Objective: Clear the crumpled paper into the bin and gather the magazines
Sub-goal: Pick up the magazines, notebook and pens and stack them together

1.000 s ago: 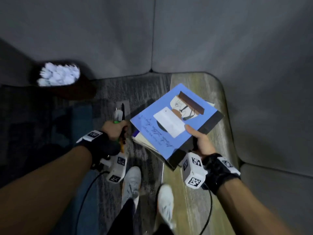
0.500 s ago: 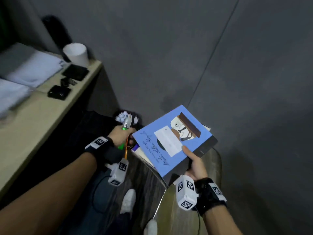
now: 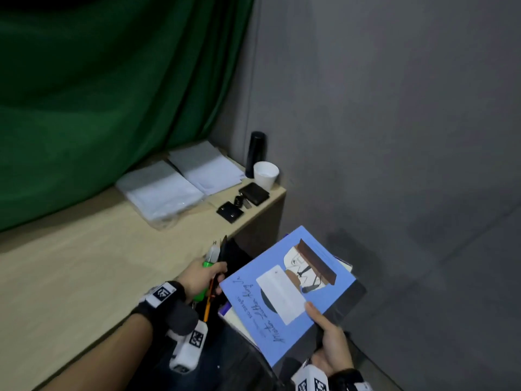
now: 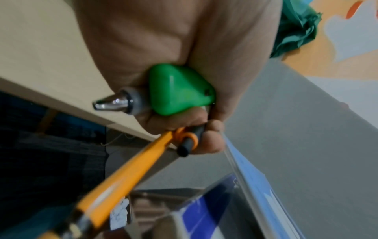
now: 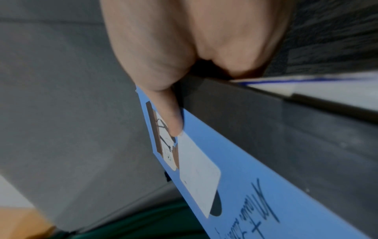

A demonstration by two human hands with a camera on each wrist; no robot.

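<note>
My right hand grips a stack of magazines at its near edge, thumb pressed on the blue top cover. More magazines show beneath the blue one at its left and far edges. My left hand grips a bundle of pens: a thick green marker, an orange pen and a silver-tipped pen. The bundle stands just left of the stack. No crumpled paper or bin shows in the current views.
A light wooden desk runs along the left under a green curtain. At its far end lie white paper stacks, a white cup, a black bottle and small black items. A grey wall stands to the right.
The head view swung up and left, from the floor and the bin with white paper to the desk and curtain. Both hands keep their holds on the pens and the magazines.
</note>
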